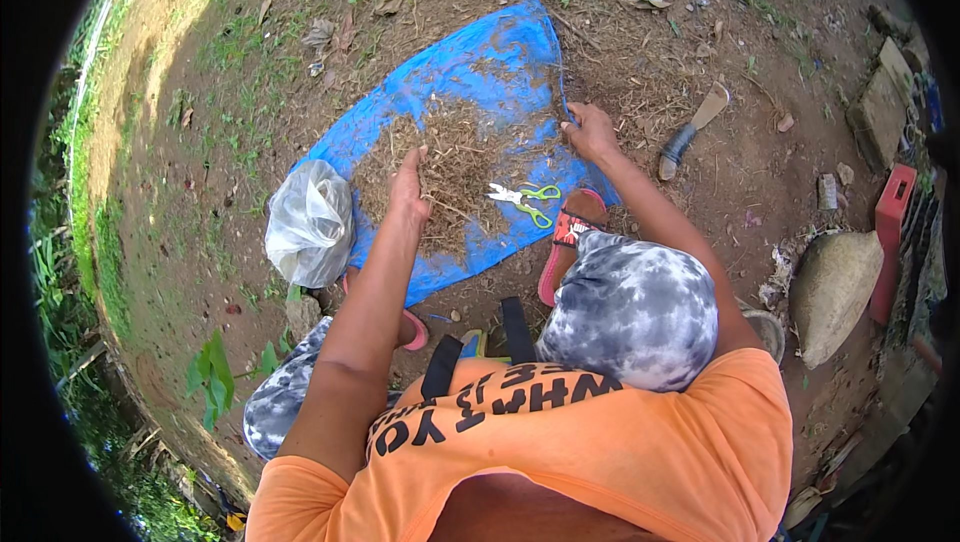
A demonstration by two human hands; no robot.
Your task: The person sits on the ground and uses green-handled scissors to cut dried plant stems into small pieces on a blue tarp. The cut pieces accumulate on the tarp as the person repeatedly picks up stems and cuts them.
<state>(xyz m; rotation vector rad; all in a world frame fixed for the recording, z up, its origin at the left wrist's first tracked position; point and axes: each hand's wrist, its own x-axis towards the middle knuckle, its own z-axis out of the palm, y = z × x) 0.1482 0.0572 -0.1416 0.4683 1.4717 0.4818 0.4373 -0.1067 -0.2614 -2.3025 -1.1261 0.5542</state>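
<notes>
A blue plastic sheet [480,54] lies on the ground before me, with a heap of dry brown plant matter [450,159] on it. My left hand [409,186] is at the heap's left part, held edge-on; its fingers are partly hidden, so its hold cannot be told. At the sheet's right edge is my right hand [592,129], thumb and fingers closed on that edge. Scissors with green and white handles [525,197] lie on the sheet between my hands, blades apart. A translucent plastic bag [311,223] stands at the sheet's left edge.
A knife with a dark wrapped handle [694,129] lies on the soil to the right. Farther right are a large stone [836,294], a red plastic object [892,242] and a concrete block [881,103]. My sandalled foot [574,242] is by the sheet's near right edge.
</notes>
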